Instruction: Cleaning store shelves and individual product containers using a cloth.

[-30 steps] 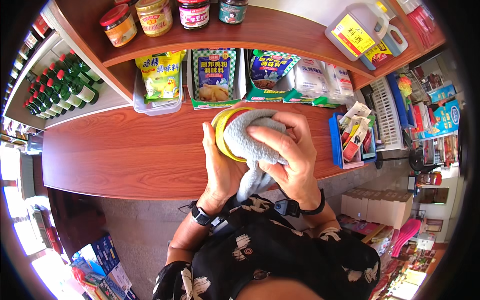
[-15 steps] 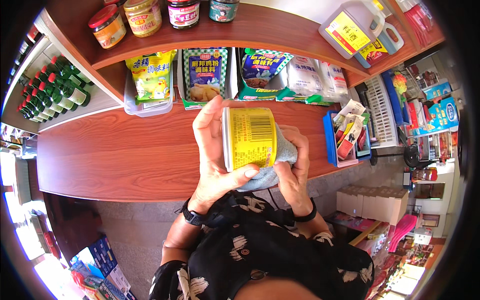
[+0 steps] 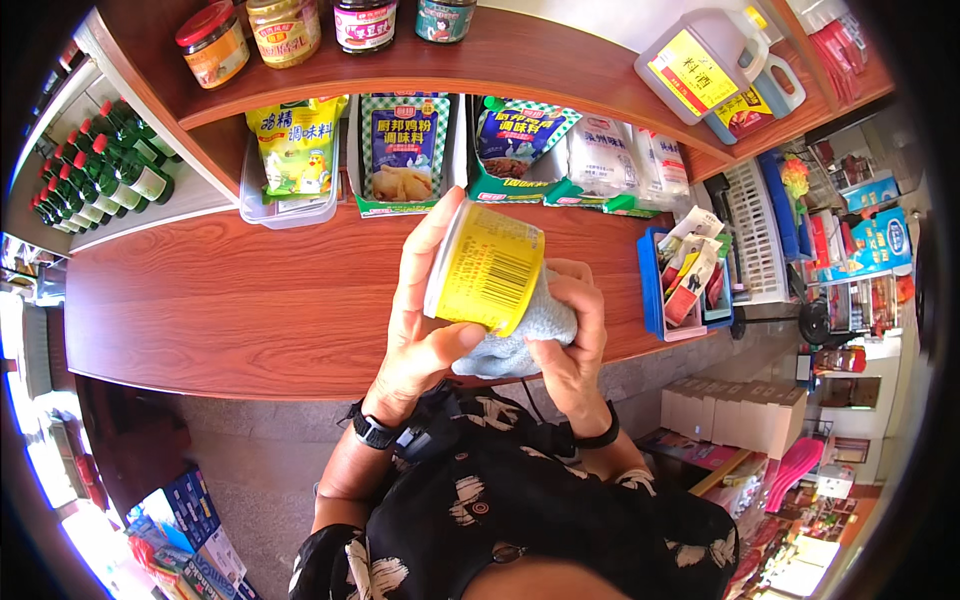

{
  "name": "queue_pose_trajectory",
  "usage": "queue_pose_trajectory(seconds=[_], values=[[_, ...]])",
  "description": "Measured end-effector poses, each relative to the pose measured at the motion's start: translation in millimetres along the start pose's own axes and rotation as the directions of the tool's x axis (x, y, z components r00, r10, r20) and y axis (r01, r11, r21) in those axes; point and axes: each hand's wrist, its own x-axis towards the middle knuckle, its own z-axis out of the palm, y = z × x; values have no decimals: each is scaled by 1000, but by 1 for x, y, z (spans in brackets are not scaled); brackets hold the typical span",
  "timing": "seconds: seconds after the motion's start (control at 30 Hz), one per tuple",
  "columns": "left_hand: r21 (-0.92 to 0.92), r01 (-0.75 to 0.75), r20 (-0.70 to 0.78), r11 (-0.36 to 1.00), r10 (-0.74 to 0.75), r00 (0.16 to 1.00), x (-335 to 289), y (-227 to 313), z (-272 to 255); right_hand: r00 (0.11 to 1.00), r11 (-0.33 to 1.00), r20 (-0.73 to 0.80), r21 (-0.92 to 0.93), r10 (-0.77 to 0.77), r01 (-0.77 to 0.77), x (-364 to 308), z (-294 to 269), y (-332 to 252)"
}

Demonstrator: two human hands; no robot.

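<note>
A yellow round tub (image 3: 487, 270) with a pale lid is held tilted on its side above the wooden counter. My left hand (image 3: 415, 320) grips it at the lid end, thumb along the lower side and fingers behind. A grey-blue cloth (image 3: 520, 340) is bunched against the tub's base and underside. My right hand (image 3: 574, 345) clasps that cloth, its thumb and fingers folded round it, pressing it to the base. The tub hides part of both hands' fingers.
Ahead on the brown counter (image 3: 200, 310) stand a clear bin (image 3: 290, 210), seasoning boxes (image 3: 405, 150) and salt-like bags (image 3: 605, 165). Jars (image 3: 365, 25) and a jug (image 3: 695, 65) sit on the shelf above. At right lies a blue basket (image 3: 655, 285) of packets; bottles (image 3: 125, 175) stand left.
The tub has turned in my hands, so its barcode now slants lower. My right hand and the cloth have shifted slightly left and down along the base.
</note>
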Motion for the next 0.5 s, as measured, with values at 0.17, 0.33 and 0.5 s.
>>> queue_pose_trajectory(seconds=[0.17, 0.33, 0.5], values=[[-186, 55, -25, 981, -61, 998, 3, 4, 5, 998, 988, 16, -145, -58, 59, 2, 0, -2], [-118, 277, 91, 954, -267, 959, 11, 17, 0, 995, 984, -98, -175, 17, -34, 11, 0, -7], [229, 178, 181, 957, -222, 958, 10, 32, -19, 990, 988, 55, -93, 128, -122, 13, 0, -12]])
